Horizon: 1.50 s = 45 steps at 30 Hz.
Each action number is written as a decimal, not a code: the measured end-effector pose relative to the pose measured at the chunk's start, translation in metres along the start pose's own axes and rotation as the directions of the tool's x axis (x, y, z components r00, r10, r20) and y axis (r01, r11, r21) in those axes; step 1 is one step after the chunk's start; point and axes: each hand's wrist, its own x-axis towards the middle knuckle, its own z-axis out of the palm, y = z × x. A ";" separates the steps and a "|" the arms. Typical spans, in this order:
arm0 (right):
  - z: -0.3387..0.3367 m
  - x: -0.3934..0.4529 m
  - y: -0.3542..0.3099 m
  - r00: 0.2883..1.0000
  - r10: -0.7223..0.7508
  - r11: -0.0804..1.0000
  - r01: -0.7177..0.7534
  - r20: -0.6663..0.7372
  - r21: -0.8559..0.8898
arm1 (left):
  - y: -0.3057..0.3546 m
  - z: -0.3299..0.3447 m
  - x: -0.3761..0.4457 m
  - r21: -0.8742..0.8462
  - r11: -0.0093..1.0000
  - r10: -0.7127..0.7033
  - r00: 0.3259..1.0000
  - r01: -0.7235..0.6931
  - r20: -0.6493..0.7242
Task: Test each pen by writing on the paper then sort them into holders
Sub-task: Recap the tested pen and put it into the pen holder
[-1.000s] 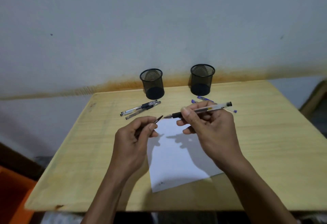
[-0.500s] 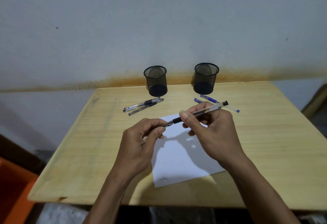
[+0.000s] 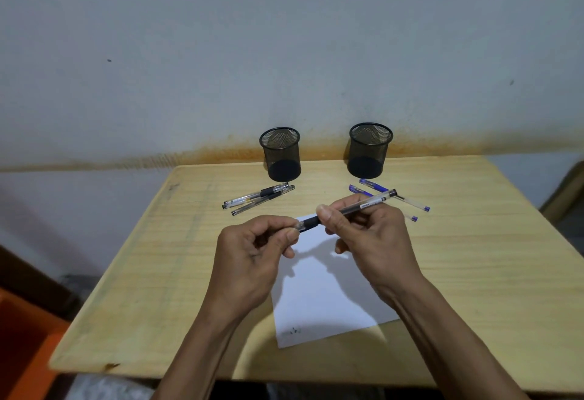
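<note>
My right hand [image 3: 373, 241] grips a clear black-ink pen [image 3: 363, 207] by its barrel, above the white paper [image 3: 325, 298]. My left hand [image 3: 252, 254] pinches the pen's clear cap [image 3: 300, 225], which sits over the tip end. Two black pens [image 3: 256, 199] lie in front of the left mesh holder [image 3: 281, 154]. Two blue pens [image 3: 392, 197] lie in front of the right mesh holder [image 3: 369, 150], partly hidden by my right hand. Small ink marks [image 3: 294, 331] show near the paper's bottom left corner.
The wooden table [image 3: 489, 257] stands against a grey wall with a rusty stain line. An orange object [image 3: 22, 346] sits on the floor at the lower left. Both holders look empty.
The cap in my left hand was apart from the pen tip; both hands came together and the cap now sits on the tip end.
</note>
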 end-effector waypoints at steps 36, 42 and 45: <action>0.032 0.188 -0.003 0.891 -0.159 0.979 0.199 -0.426 0.052 | -0.068 0.012 0.161 0.356 0.924 -0.063 0.973 0.140 -0.221; 0.059 0.228 0.033 0.910 -0.201 0.974 0.148 -0.361 -0.171 | -0.085 0.018 0.201 0.380 0.914 -0.068 0.979 0.138 -0.192; 0.066 0.231 0.046 0.932 -0.168 0.971 0.099 -0.321 -0.219 | -0.090 0.018 0.204 0.374 0.919 -0.048 0.978 0.123 -0.202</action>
